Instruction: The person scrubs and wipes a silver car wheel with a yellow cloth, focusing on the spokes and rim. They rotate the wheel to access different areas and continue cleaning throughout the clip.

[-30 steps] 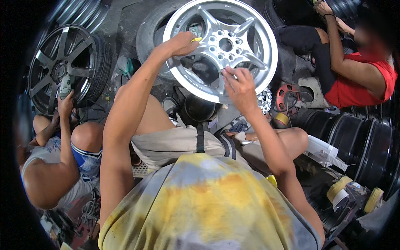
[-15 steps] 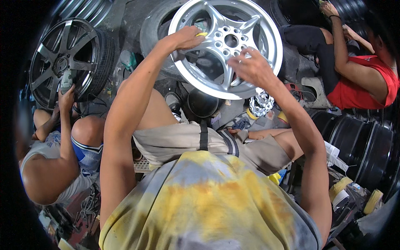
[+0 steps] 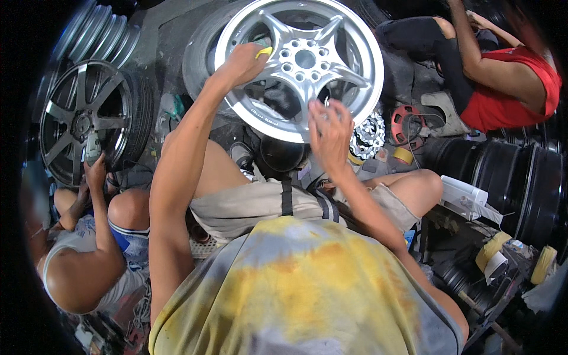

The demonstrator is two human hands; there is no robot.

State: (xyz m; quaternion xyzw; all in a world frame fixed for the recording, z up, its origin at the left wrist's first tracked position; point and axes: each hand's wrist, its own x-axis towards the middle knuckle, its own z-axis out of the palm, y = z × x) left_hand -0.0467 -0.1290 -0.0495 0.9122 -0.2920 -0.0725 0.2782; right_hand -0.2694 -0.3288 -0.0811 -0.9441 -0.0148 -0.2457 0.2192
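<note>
My left hand (image 3: 241, 64) pinches a yellow scrap (image 3: 264, 52) against the silver rim (image 3: 302, 65); my right hand (image 3: 329, 131) (fingers loosely curled) holds something I cannot make out.

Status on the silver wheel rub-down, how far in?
Mid-job, by the look of it. The silver alloy wheel already shines on its spokes and rim. In hand: the left hand presses a yellow pad on the upper-left spoke; the right hand rests at the lower rim. Which areas remain untreated can't be told.
</note>
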